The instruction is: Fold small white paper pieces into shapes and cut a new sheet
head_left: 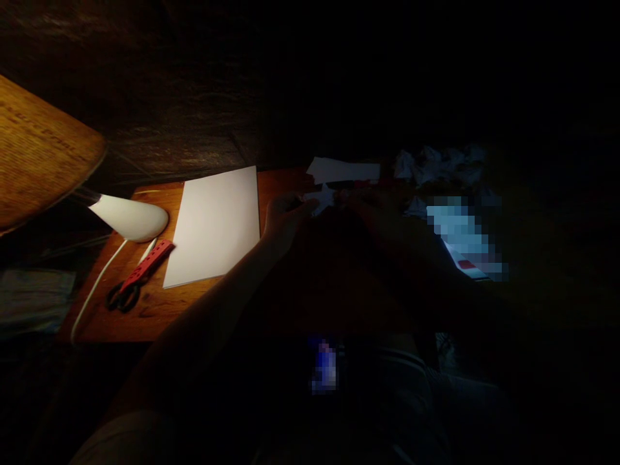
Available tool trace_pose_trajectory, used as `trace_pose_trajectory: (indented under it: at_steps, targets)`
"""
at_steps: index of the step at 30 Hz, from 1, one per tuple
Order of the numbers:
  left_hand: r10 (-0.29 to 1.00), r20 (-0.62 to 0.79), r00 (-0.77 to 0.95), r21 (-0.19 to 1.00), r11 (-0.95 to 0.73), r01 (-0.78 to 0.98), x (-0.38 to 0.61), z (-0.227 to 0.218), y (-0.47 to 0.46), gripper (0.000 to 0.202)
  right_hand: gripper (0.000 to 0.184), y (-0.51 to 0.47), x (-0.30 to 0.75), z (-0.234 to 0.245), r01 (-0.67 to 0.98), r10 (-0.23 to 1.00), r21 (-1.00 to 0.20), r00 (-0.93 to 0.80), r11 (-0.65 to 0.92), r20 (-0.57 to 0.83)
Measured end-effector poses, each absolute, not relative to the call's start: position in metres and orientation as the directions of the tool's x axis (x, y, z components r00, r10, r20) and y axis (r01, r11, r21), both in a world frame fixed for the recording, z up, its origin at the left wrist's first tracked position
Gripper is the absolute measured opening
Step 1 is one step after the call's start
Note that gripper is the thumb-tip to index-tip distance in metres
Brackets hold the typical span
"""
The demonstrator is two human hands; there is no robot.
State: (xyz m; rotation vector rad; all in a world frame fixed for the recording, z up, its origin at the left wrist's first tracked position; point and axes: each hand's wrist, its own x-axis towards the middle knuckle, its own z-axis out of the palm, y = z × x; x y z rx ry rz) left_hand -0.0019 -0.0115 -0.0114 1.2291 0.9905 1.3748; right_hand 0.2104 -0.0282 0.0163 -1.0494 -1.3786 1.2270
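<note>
Between my two hands is a white folded paper star (323,199), held above the wooden table (159,323). The fingers of my left hand (289,212) are closed on its left side. My right hand (361,205) is deep in shadow at the star's right side, with its fingertips appearing to pinch the edge. Just beyond the hands lies a white piece of paper (343,170). To the left of my left forearm rests a stack of white paper sheets (216,226).
At left stand a lamp with a wooden shade (43,155) and white base (133,218). Nearby lie black-handled scissors (123,296) and a red strip with holes (148,263). Several folded white paper pieces (431,165) sit at back right, behind a lit screen (465,242).
</note>
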Motion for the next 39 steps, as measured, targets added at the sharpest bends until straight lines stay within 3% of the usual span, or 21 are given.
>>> trace_pose_trajectory:
  at_steps: [11, 18, 25, 30, 34, 39]
  targets:
    - [0.986, 0.141, 0.088, 0.981, -0.127, -0.148, 0.002, -0.009, -0.017, 0.049, 0.059, -0.03, 0.213, 0.029, 0.141, 0.975, -0.975, -0.166, 0.174, 0.15]
    - [0.99, 0.084, 0.117, 0.984, -0.063, -0.169, -0.002, -0.013, -0.013, 0.038, 0.036, -0.024, 0.22, 0.023, 0.212, 0.965, -0.947, -0.154, 0.243, 0.213]
    - [0.995, 0.074, 0.066, 0.969, -0.056, -0.24, -0.003, -0.009, -0.013, 0.044, 0.049, -0.028, 0.21, 0.021, 0.074, 0.96, -0.978, -0.219, 0.194, 0.174]
    - [0.992, 0.035, 0.119, 0.985, -0.014, -0.172, 0.001, -0.008, -0.017, 0.044, 0.046, -0.022, 0.208, 0.014, 0.117, 0.975, -0.98, -0.174, 0.163, 0.142]
    - [0.985, 0.045, 0.166, 0.968, -0.002, -0.251, 0.002, -0.005, -0.018, 0.035, 0.04, -0.015, 0.216, 0.013, 0.083, 0.986, -0.993, -0.147, 0.087, 0.074]
    - [0.99, 0.051, 0.134, 0.959, -0.011, -0.283, 0.0, -0.005, -0.015, 0.031, 0.045, -0.01, 0.222, 0.015, 0.125, 0.979, -0.982, -0.16, 0.144, 0.124]
